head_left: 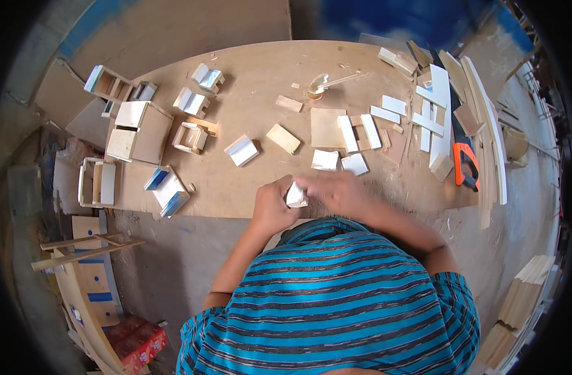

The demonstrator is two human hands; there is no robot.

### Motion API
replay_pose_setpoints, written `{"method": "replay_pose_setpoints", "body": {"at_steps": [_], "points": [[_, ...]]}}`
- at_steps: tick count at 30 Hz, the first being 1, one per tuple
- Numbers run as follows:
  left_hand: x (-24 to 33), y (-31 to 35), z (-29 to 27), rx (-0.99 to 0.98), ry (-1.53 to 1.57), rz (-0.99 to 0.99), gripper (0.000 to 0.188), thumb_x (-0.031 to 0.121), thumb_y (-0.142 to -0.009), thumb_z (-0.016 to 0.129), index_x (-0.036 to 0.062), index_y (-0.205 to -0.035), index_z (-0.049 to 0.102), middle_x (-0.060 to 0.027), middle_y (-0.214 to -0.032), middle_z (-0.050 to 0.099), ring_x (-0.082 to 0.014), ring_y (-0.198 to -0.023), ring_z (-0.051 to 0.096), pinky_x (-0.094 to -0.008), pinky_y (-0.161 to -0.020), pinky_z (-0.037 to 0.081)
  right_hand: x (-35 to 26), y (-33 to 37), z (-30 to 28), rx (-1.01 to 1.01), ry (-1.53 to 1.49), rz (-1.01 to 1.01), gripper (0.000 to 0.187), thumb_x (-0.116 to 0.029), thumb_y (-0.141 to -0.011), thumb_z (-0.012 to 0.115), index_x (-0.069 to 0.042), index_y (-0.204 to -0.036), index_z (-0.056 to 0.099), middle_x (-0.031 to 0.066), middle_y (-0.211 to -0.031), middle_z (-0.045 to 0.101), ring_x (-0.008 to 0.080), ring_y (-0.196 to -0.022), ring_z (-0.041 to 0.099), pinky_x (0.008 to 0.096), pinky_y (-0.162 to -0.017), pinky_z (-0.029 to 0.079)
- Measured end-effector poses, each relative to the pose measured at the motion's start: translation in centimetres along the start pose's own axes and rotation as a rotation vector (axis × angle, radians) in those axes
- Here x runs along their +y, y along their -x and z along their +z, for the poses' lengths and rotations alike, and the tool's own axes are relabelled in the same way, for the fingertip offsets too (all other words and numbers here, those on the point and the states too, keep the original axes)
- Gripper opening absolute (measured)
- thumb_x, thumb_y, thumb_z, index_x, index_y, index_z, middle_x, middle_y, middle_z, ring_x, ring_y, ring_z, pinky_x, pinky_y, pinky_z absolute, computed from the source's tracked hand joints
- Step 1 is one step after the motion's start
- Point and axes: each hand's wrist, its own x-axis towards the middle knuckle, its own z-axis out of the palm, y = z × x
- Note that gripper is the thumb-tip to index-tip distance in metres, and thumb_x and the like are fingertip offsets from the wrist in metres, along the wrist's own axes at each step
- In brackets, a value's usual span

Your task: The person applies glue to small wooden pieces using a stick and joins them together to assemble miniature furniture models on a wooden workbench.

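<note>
Close to my body, at the table's near edge, my left hand [274, 205] is closed around a small white-faced wooden piece [296, 196]. My right hand [339, 192] is beside the piece's right side, smeared by motion, so its fingers cannot be made out. Just beyond my hands lie two white wooden squares [325, 160]. Further left are a bare wood block [283, 139] and a small white-topped wooden piece [242, 150]. A container with a brush-like stick [318, 87] stands near the middle of the table.
Several small wooden furniture pieces [192, 102] stand at the table's left, with a two-door cabinet [139, 132]. White strips [429, 125], long boards and an orange-handled saw [466, 166] crowd the right. A red package [139, 344] sits low at left.
</note>
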Motion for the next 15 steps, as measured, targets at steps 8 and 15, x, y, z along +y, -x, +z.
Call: {"method": "replay_pose_setpoints", "body": {"at_steps": [8,15], "points": [[0.5,0.8,0.0,-0.01,0.144,-0.055,0.016,0.009,-0.066,0.064,0.0016,-0.077,0.056,-0.018,-0.064,0.058,-0.0351,-0.06,0.059,-0.0354,-0.056,0.046,0.2,1.2,-0.3,0.027,0.162,0.068,0.034,-0.025,-0.091,0.055,-0.025,-0.125,0.06,0.0071,-0.078,0.066,0.0245,-0.066,0.064,0.0348,-0.056,0.053],[-0.2,1.4,1.8,0.03,-0.128,-0.083,0.016,0.009,-0.066,0.065,0.0019,-0.073,0.053,-0.0175,-0.061,0.053,-0.0329,-0.054,0.054,-0.0348,-0.052,0.043,-2.3,2.3,-0.9,-0.196,0.145,0.095,0.034,-0.018,-0.09,0.055,-0.019,-0.124,0.061,0.0088,-0.092,0.069,0.0273,-0.073,0.067,0.0366,-0.062,0.054]]}}
